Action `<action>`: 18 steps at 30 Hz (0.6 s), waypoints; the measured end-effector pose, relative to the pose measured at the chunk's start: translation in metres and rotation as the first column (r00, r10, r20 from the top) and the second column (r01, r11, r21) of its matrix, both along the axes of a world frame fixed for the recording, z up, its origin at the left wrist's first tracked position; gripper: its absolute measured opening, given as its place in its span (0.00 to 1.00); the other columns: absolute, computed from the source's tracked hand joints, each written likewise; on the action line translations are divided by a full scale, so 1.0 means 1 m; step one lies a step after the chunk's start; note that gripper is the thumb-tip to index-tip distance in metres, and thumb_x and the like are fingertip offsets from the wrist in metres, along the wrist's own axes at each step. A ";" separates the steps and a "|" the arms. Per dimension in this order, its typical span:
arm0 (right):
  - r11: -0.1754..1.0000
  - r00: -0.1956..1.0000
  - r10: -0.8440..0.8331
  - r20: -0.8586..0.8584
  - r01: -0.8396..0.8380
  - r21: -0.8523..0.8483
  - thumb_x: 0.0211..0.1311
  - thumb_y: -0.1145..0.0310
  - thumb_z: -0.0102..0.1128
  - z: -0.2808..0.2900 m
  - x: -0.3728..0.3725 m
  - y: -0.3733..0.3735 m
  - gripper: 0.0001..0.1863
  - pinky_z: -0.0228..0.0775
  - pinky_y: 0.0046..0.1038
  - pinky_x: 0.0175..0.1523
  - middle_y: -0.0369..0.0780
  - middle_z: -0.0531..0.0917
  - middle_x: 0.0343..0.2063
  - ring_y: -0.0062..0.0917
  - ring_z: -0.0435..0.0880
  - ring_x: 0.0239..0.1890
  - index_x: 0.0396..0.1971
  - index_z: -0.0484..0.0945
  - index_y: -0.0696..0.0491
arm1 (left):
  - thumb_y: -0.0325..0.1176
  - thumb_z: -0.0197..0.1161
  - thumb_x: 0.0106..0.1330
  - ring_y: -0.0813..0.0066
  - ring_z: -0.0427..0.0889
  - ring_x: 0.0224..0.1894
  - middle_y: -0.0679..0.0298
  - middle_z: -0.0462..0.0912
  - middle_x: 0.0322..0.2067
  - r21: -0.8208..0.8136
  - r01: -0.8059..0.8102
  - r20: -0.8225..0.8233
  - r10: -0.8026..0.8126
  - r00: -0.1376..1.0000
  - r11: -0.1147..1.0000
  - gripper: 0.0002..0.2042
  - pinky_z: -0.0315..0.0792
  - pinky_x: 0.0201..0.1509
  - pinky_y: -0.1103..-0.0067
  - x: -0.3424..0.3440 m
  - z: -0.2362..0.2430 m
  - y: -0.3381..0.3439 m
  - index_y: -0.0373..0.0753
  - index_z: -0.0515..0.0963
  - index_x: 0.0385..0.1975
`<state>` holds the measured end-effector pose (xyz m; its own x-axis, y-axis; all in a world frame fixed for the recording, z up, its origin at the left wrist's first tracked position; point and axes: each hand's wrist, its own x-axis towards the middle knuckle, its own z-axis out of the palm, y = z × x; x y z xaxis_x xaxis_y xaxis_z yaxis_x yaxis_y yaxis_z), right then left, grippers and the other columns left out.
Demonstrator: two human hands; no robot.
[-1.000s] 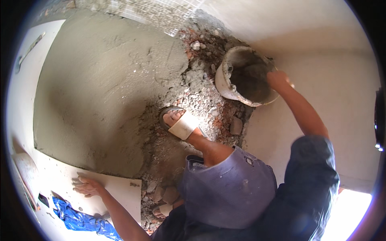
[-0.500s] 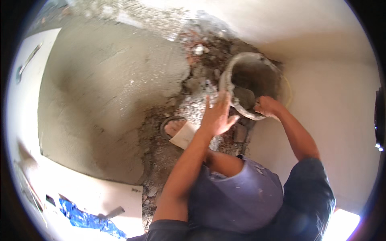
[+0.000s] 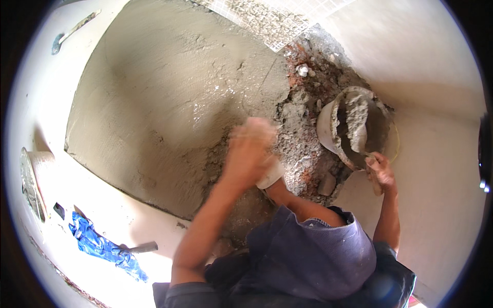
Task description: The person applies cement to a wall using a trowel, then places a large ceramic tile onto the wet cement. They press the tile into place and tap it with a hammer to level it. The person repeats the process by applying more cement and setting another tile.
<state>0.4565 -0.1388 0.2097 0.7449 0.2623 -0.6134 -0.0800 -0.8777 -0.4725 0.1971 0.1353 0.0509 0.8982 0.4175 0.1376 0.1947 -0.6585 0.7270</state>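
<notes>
My right hand (image 3: 380, 172) grips the handle of a trowel, whose blade carries a lump of wet grey mortar (image 3: 358, 123) at the mouth of a dirty pale bucket (image 3: 326, 126) on the right. Smeared by motion, my left hand (image 3: 251, 146) hangs above my sandalled foot (image 3: 269, 177) and the edge of a patch of smoothed wet screed (image 3: 154, 97); its fingers cannot be made out. Broken rubble (image 3: 303, 143) with reddish brick bits lies between the screed and the bucket.
White tiled floor (image 3: 123, 205) borders the screed, holding a hammer-like tool (image 3: 72, 33), a container (image 3: 38, 185) at left and crumpled blue plastic (image 3: 102, 238) with a grey tool (image 3: 141, 248). A wall (image 3: 400, 41) rises behind the bucket. White mesh (image 3: 277, 25) lies at top.
My left hand went from the floor at lower left to the bucket's rim, then left of it. My right hand left the bucket's rim and now holds the mortar-laden trowel. The view has shifted.
</notes>
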 end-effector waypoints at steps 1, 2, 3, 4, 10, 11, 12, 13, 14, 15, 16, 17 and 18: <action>0.999 0.999 -0.036 0.035 0.037 -0.040 0.57 0.57 0.60 0.004 -0.003 0.006 0.16 0.64 0.24 0.19 0.34 0.72 0.16 0.17 0.71 0.14 0.28 0.74 0.57 | 0.37 0.61 0.61 0.53 0.51 0.70 0.48 0.58 0.66 0.136 -0.115 -0.130 0.132 0.983 0.984 0.30 0.44 0.72 0.61 -0.040 -0.007 0.026 0.36 0.63 0.63; 0.996 0.994 0.089 0.066 -0.089 0.002 0.57 0.56 0.60 0.008 -0.005 0.015 0.17 0.64 0.23 0.19 0.34 0.72 0.16 0.17 0.71 0.14 0.29 0.74 0.57 | 0.41 0.55 0.66 0.54 0.51 0.71 0.49 0.59 0.66 0.168 -0.312 -0.077 0.328 0.942 0.935 0.29 0.40 0.72 0.59 -0.082 -0.013 0.049 0.34 0.60 0.64; 0.983 0.977 0.185 0.105 -0.184 -0.016 0.57 0.56 0.60 0.012 -0.005 0.027 0.17 0.63 0.23 0.19 0.34 0.72 0.16 0.17 0.71 0.14 0.30 0.75 0.57 | 0.42 0.53 0.67 0.54 0.49 0.71 0.48 0.55 0.67 0.179 -0.461 -0.101 0.483 0.870 0.869 0.31 0.42 0.72 0.59 -0.125 -0.020 0.074 0.34 0.56 0.66; 0.965 0.953 0.257 0.159 -0.244 -0.099 0.57 0.56 0.60 0.016 -0.005 0.042 0.17 0.63 0.23 0.19 0.34 0.72 0.16 0.17 0.70 0.14 0.30 0.75 0.57 | 0.44 0.51 0.69 0.54 0.49 0.71 0.48 0.53 0.68 0.212 -0.618 0.023 0.628 0.778 0.758 0.31 0.43 0.73 0.61 -0.164 -0.029 0.094 0.35 0.52 0.68; 0.679 0.590 0.728 0.350 -0.691 -0.247 0.60 0.57 0.58 -0.053 -0.036 0.140 0.17 0.71 0.37 0.36 0.46 0.80 0.23 0.37 0.81 0.28 0.38 0.76 0.57 | 0.48 0.52 0.68 0.49 0.61 0.66 0.47 0.61 0.64 0.331 -0.938 -0.004 0.994 0.109 0.104 0.33 0.51 0.69 0.60 -0.363 -0.051 0.102 0.33 0.54 0.66; 0.656 0.548 0.748 0.375 -0.694 -0.296 0.61 0.56 0.57 -0.066 -0.042 0.153 0.18 0.71 0.39 0.37 0.48 0.80 0.24 0.40 0.81 0.29 0.39 0.76 0.56 | 0.49 0.52 0.68 0.48 0.62 0.65 0.46 0.62 0.63 0.367 -0.930 0.010 0.999 0.042 0.036 0.33 0.51 0.68 0.59 -0.377 -0.058 0.092 0.33 0.55 0.66; 0.626 0.491 0.769 0.409 -0.710 -0.323 0.61 0.55 0.57 -0.078 -0.047 0.165 0.18 0.71 0.40 0.38 0.50 0.80 0.26 0.43 0.81 0.30 0.41 0.75 0.56 | 0.50 0.51 0.67 0.48 0.62 0.65 0.47 0.62 0.63 0.407 -0.913 -0.010 1.000 0.003 0.006 0.34 0.50 0.68 0.56 -0.388 -0.065 0.082 0.33 0.55 0.66; 0.596 0.446 0.790 0.421 -0.722 -0.352 0.62 0.54 0.56 -0.085 -0.049 0.176 0.19 0.71 0.42 0.40 0.52 0.80 0.27 0.46 0.81 0.31 0.42 0.75 0.55 | 0.52 0.51 0.67 0.48 0.62 0.64 0.47 0.63 0.63 0.440 -0.898 -0.030 0.999 -0.037 -0.020 0.34 0.49 0.67 0.54 -0.395 -0.072 0.072 0.34 0.56 0.66; 0.636 0.520 0.762 0.386 -0.713 -0.295 0.63 0.53 0.55 -0.089 -0.048 0.188 0.20 0.72 0.41 0.38 0.51 0.80 0.26 0.44 0.81 0.30 0.41 0.74 0.56 | 0.53 0.50 0.67 0.47 0.63 0.64 0.48 0.63 0.63 0.466 -0.883 -0.043 0.995 -0.087 -0.057 0.34 0.49 0.67 0.52 -0.399 -0.079 0.063 0.35 0.56 0.66; 0.678 0.600 0.731 0.325 -0.693 -0.245 0.64 0.52 0.53 -0.092 -0.046 0.201 0.21 0.73 0.40 0.37 0.50 0.80 0.26 0.42 0.82 0.30 0.41 0.74 0.56 | 0.56 0.48 0.67 0.51 0.59 0.67 0.50 0.60 0.65 0.463 -0.882 -0.057 0.990 -0.130 -0.089 0.35 0.45 0.66 0.46 -0.400 -0.086 0.056 0.37 0.55 0.67; 0.740 0.683 0.672 0.288 -0.631 -0.231 0.64 0.51 0.52 -0.096 -0.046 0.212 0.22 0.74 0.39 0.35 0.50 0.80 0.25 0.40 0.82 0.29 0.41 0.74 0.57 | 0.56 0.47 0.67 0.52 0.57 0.68 0.50 0.59 0.66 0.488 -0.870 -0.088 0.989 -0.123 -0.065 0.35 0.44 0.66 0.46 -0.399 -0.093 0.051 0.38 0.54 0.67; 0.774 0.751 0.632 0.194 -0.624 -0.106 0.65 0.50 0.50 -0.101 -0.047 0.223 0.22 0.75 0.38 0.34 0.49 0.80 0.24 0.38 0.82 0.28 0.40 0.74 0.57 | 0.56 0.46 0.67 0.54 0.55 0.69 0.50 0.57 0.66 0.495 -0.866 -0.104 0.986 -0.133 -0.065 0.35 0.44 0.67 0.46 -0.397 -0.098 0.048 0.38 0.54 0.67; 0.820 0.813 0.570 0.121 -0.572 -0.016 0.66 0.49 0.49 -0.109 -0.052 0.232 0.23 0.75 0.37 0.32 0.48 0.79 0.24 0.36 0.82 0.26 0.39 0.74 0.58 | 0.57 0.46 0.67 0.55 0.53 0.70 0.51 0.56 0.67 0.500 -0.864 -0.118 0.983 -0.141 -0.064 0.35 0.43 0.67 0.46 -0.393 -0.102 0.045 0.38 0.53 0.68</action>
